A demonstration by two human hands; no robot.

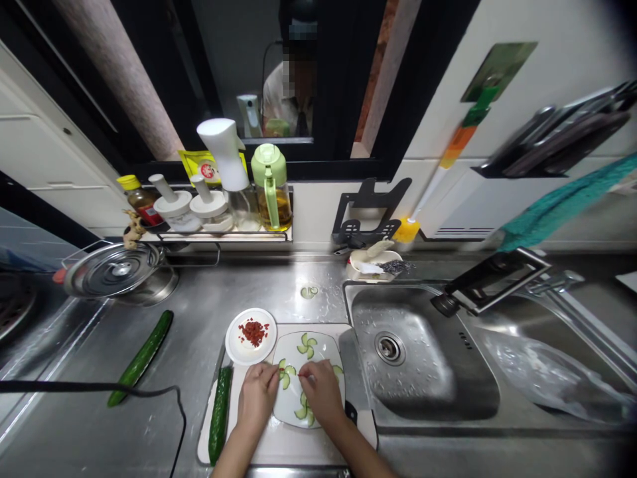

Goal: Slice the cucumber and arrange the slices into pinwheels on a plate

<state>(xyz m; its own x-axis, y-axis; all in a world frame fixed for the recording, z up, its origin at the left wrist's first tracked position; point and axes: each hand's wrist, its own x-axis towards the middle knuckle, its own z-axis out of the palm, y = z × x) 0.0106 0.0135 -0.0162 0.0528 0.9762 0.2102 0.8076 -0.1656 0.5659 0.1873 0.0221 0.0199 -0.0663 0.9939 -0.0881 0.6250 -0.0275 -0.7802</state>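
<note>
On a white square plate (pixel 286 411), thin cucumber slices (pixel 307 345) lie in curved, pinwheel-like clusters. My left hand (pixel 259 393) is over the plate's left side, fingertips pinched on a small red goji berry (pixel 281 367) beside one cluster. Opposite it, my right hand (pixel 322 392) pinches another red goji berry (pixel 300 376) and partly hides the right-hand cluster. A round white dish (pixel 233 338) behind my left hand holds a heap of goji berries (pixel 253 332). Left of my left wrist, a cut cucumber (pixel 219 415) lies on the cutting board (pixel 259 455).
A knife (pixel 351 411) lies along the board's right side, partly hidden. The sink (pixel 423 358) is to the right. Another cucumber (pixel 142 358) and a black cable (pixel 149 393) are at left. A lidded pot (pixel 119 269) and a seasoning rack (pixel 223 236) stand behind.
</note>
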